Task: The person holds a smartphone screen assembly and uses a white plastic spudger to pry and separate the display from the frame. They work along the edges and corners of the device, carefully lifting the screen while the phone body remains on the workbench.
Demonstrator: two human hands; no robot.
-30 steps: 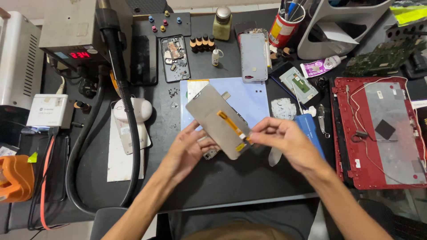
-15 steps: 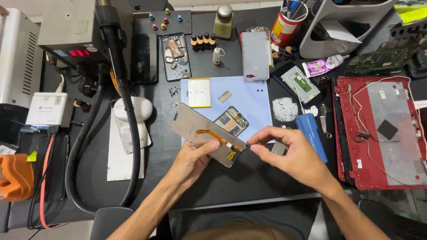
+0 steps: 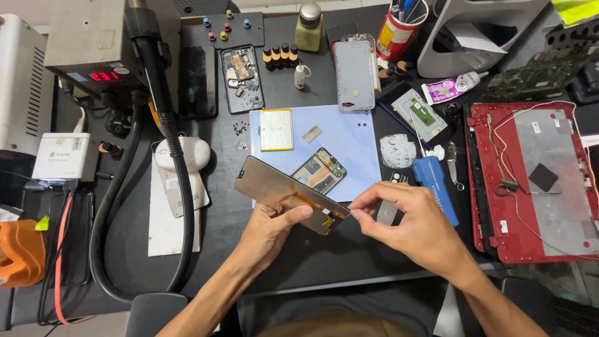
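My left hand (image 3: pixel 269 232) holds a grey phone screen panel (image 3: pixel 268 186) from below, back side up, with an orange flex cable (image 3: pixel 298 201) across it. The panel lies tilted over the front of a light blue mat (image 3: pixel 349 140). My right hand (image 3: pixel 409 226) pinches at the panel's right end, fingertips touching the cable's end by a small yellow tag. An opened phone body (image 3: pixel 319 170) lies on the mat just behind the panel, and a yellow-edged battery (image 3: pixel 276 129) sits at the mat's back left.
A black hose (image 3: pixel 168 143) runs from a hot-air station (image 3: pixel 93 47) on the left. A red laptop shell (image 3: pixel 536 178) lies at the right, a blue tool (image 3: pixel 437 184) beside my right hand. Phones, small bottles and a red pen can (image 3: pixel 396 31) stand at the back.
The panel has been lowered and turned flatter, uncovering the opened phone body on the mat. Both hands moved slightly toward me, and the right hand now pinches the cable end.
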